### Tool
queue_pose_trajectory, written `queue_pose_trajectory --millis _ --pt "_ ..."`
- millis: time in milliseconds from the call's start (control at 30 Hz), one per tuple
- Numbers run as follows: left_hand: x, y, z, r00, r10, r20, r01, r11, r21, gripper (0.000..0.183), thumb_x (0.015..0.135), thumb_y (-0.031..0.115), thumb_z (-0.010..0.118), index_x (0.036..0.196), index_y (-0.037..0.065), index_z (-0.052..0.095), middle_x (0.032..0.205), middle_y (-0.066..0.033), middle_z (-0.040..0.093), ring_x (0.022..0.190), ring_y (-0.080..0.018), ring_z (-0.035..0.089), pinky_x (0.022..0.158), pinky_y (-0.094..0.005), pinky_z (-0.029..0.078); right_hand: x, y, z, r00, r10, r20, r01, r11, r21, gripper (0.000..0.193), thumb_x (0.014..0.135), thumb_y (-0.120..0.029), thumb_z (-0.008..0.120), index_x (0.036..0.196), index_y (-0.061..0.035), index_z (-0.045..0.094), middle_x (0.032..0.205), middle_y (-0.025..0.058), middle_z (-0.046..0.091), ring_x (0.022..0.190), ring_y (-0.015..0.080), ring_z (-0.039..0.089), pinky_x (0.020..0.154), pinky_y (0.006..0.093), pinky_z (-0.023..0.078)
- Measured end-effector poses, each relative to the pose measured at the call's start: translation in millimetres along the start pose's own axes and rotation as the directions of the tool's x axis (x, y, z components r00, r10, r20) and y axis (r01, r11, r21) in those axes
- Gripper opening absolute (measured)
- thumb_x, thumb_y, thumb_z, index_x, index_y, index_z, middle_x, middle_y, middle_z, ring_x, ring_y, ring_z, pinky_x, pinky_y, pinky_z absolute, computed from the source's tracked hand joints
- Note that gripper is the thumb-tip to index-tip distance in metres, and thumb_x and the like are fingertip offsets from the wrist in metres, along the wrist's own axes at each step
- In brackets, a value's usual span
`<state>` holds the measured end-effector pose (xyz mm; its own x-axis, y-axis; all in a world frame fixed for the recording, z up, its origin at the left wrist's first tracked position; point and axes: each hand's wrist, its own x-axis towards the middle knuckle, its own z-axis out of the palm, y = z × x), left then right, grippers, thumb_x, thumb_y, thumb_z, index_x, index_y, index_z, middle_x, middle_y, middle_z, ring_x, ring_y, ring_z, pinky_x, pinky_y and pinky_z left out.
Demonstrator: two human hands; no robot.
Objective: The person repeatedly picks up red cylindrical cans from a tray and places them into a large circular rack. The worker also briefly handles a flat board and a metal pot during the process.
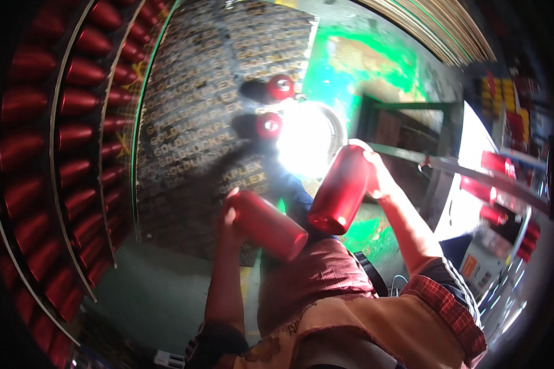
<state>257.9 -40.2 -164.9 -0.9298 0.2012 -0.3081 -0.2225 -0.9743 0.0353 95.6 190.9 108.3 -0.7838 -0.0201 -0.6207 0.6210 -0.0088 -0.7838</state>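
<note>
A glossy red metal bottle (pixel 269 226) is in my left hand (pixel 229 214), whose fingers wrap round its far end. It tilts with its flat base toward my lap. My right hand (pixel 380 177) grips a second red bottle (pixel 341 190) from its right side, also slanted with the base toward me. Most of the fingers of both hands are hidden behind the bottles. Beyond them two more red bottles, a farther one (pixel 281 87) and a nearer one (pixel 268 125), stand upright, seen from above beside a glaring bright round spot (pixel 308 141).
At left a rack holds several rows of red bottles (pixel 80 101). A dark printed board (pixel 191 92) lies ahead. On the right are a metal frame (pixel 474 175) and more red bottles (pixel 497 163). Stacked sheets (pixel 437 27) lie at the far right.
</note>
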Motion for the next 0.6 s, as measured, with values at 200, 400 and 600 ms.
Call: queue_pose_trajectory --millis 200,400,600 --pt "88 -39 31 0.859 -0.251 0.446 0.426 0.833 -0.352 0.056 0.100 0.048 0.046 0.141 0.010 0.048 0.129 -0.0178 0.057 0.112 -0.0373 0.059 0.092 -0.0472 0.053 27 49 -15 0.969 -0.160 0.186 0.172 0.984 -0.053 0.031 0.082 -0.019 0.070 0.108 -0.0042 0.063 0.098 0.0102 0.067 0.090 0.0212 0.066 0.073 0.0338 0.055" --pt "118 -76 41 0.947 0.008 0.322 0.010 0.998 -0.054 0.039 0.100 0.021 0.049 0.135 0.006 0.050 0.130 -0.0146 0.057 0.116 -0.0332 0.053 0.093 -0.0417 0.050 66 77 -16 0.965 -0.110 0.237 -0.024 0.867 0.498 0.038 0.086 -0.029 0.063 0.115 -0.0047 0.060 0.103 0.0136 0.066 0.095 0.0272 0.065 0.078 0.0390 0.055" --pt "147 -77 36 0.896 -0.143 0.421 0.409 0.638 -0.653 0.045 0.098 0.035 0.050 0.132 0.007 0.053 0.137 -0.0156 0.048 0.116 -0.0348 0.049 0.082 -0.0429 0.055 88 77 -7 0.913 -0.163 0.374 -0.167 0.687 0.707 0.046 0.090 -0.038 0.055 0.123 -0.0053 0.057 0.108 0.0170 0.066 0.100 0.0333 0.063 0.083 0.0442 0.054"
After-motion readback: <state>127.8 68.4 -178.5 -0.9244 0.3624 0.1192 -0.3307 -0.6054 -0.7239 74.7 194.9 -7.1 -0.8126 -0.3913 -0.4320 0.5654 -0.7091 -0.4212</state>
